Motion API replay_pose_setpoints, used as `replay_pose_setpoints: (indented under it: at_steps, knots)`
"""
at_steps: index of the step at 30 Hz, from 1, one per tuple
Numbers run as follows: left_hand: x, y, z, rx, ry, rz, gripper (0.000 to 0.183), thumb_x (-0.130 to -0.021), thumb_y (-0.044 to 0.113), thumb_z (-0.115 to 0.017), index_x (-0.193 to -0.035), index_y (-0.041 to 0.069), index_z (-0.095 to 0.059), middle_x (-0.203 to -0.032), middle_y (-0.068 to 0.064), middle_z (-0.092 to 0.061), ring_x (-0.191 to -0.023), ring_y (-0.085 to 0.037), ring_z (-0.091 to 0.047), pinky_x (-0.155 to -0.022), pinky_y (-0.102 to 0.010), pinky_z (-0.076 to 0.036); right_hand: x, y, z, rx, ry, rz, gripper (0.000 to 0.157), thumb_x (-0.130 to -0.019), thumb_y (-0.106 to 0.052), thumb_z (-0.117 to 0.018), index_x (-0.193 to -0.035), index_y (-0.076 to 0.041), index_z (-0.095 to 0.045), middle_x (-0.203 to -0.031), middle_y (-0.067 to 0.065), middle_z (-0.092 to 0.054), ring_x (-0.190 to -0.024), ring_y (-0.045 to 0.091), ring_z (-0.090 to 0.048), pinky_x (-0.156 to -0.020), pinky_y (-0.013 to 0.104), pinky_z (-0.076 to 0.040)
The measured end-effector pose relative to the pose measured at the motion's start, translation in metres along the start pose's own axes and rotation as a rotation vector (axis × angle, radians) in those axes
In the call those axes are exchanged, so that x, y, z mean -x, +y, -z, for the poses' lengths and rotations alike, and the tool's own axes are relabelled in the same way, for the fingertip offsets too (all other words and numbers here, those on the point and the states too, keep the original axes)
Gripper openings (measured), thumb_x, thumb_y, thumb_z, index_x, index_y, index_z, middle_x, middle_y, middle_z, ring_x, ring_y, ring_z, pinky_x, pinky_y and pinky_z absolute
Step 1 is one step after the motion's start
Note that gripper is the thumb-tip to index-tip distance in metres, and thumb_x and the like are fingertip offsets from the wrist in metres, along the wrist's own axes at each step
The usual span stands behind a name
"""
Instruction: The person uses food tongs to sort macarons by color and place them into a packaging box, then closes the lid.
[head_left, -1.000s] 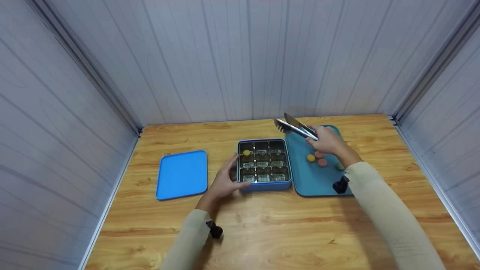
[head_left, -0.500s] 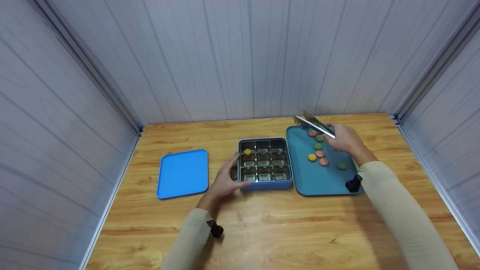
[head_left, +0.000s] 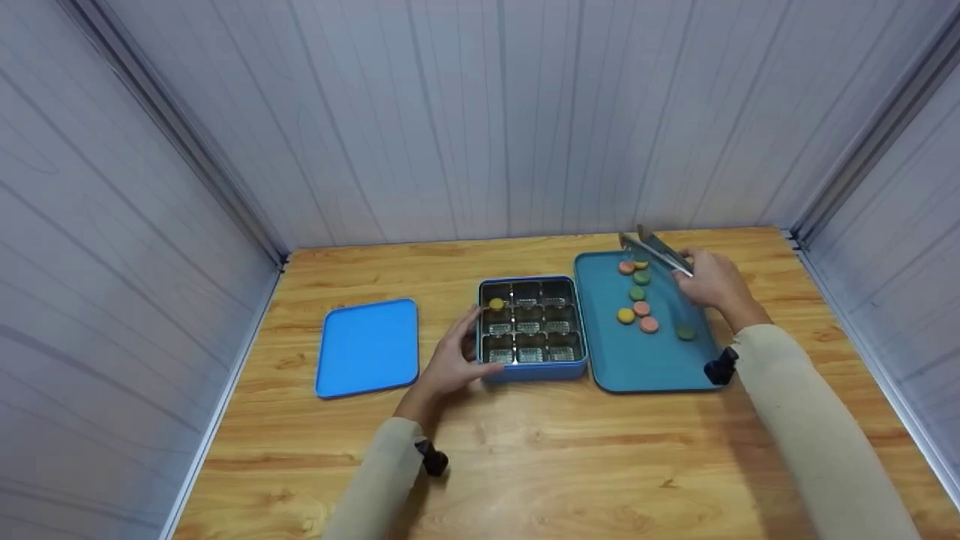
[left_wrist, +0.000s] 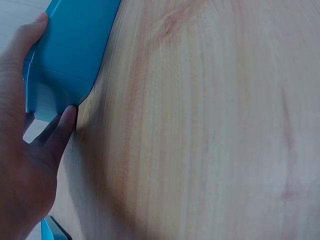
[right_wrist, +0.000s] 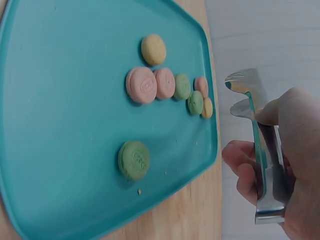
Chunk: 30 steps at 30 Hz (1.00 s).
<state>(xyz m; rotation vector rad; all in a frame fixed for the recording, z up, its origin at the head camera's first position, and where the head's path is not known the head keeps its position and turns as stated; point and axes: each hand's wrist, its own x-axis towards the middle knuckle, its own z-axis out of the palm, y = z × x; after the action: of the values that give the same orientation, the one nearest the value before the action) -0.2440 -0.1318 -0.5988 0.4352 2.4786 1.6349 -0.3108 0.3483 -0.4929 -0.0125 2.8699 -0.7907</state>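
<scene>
My left hand (head_left: 450, 364) holds the near left corner of a blue tin box (head_left: 544, 371), thumb on its front side, fingers along its left side. A divided insert with several square compartments lines the box; a yellow macaron (head_left: 496, 304) lies in the far left compartment. In my right hand (head_left: 712, 281) I grip metal tongs (right_wrist: 265, 150), raised over the far part of the teal tray (head_left: 622, 371). The tongs' two ends stand apart with nothing between them. Pink macarons (right_wrist: 142, 85), green macarons (right_wrist: 133, 160) and yellow macarons (right_wrist: 153, 49) lie on the tray.
A bright blue square lid (head_left: 367, 349) lies on the wooden table (head_left: 525, 457) left of the box. The tray stands close to the box's right side. White panel walls (head_left: 465, 120) enclose the table at the back and both sides.
My right hand has moved right with the tongs, from near the box to over the tray's far side, uncovering macarons there. The left hand stays at the box.
</scene>
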Motion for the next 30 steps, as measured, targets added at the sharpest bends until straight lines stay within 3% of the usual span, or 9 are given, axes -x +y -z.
replay_pose_setpoints:
  at_steps: [3, 7, 16, 23, 30]
  knots:
    - [0.000, 0.001, 0.000, 0.004, 0.002, 0.002, 0.116, -0.086, 0.024, -0.101, -0.179, 0.012, -0.033, -0.190, -0.014, -0.023, -0.173, -0.042, -0.030, -0.139, -0.058, -0.037, -0.001, 0.005, 0.000, 0.016, 0.016, -0.007, 0.058, -0.115, -0.024, -0.053, -0.162, 0.009, -0.046, -0.110, 0.027, -0.063, -0.080, 0.029, -0.060, -0.062, 0.033, -0.048]
    - [0.000, 0.001, 0.000, -0.027, 0.006, 0.008, 0.115, -0.087, 0.027, -0.101, -0.179, 0.013, -0.033, -0.190, -0.013, -0.023, -0.175, -0.043, -0.024, -0.142, -0.063, -0.028, -0.001, 0.010, -0.002, 0.023, 0.023, -0.014, 0.057, -0.114, -0.024, -0.054, -0.160, 0.009, -0.048, -0.108, 0.026, -0.063, -0.077, 0.028, -0.061, -0.060, 0.033, -0.048]
    - [0.000, 0.001, 0.000, -0.048, 0.005, 0.022, 0.115, -0.086, 0.029, -0.100, -0.179, 0.016, -0.033, -0.190, -0.012, -0.023, -0.177, -0.043, -0.020, -0.143, -0.067, -0.019, -0.004, 0.016, -0.011, 0.039, 0.000, -0.025, 0.059, -0.115, -0.026, -0.051, -0.162, 0.009, -0.046, -0.088, 0.017, -0.064, -0.061, 0.021, -0.054, -0.055, 0.034, -0.046]
    - [0.000, 0.000, 0.000, 0.000, -0.013, -0.003, 0.115, -0.088, 0.022, -0.099, -0.179, 0.010, -0.030, -0.189, -0.016, -0.024, -0.171, -0.041, -0.036, -0.136, -0.058, -0.042, -0.005, 0.017, -0.013, 0.039, -0.012, -0.027, 0.059, -0.114, -0.025, -0.052, -0.162, 0.010, -0.046, -0.072, 0.009, -0.065, -0.053, 0.018, -0.053, -0.053, 0.034, -0.046]
    - [-0.002, -0.002, 0.000, -0.003, -0.007, 0.008, 0.116, -0.086, 0.026, -0.101, -0.179, 0.011, -0.032, -0.189, -0.015, -0.026, -0.171, -0.040, -0.037, -0.138, -0.058, -0.038, -0.004, 0.018, -0.015, 0.042, -0.019, -0.050, 0.055, -0.114, -0.021, -0.052, -0.160, 0.009, -0.048, -0.078, 0.010, -0.063, -0.057, 0.018, -0.055, -0.054, 0.033, -0.046]
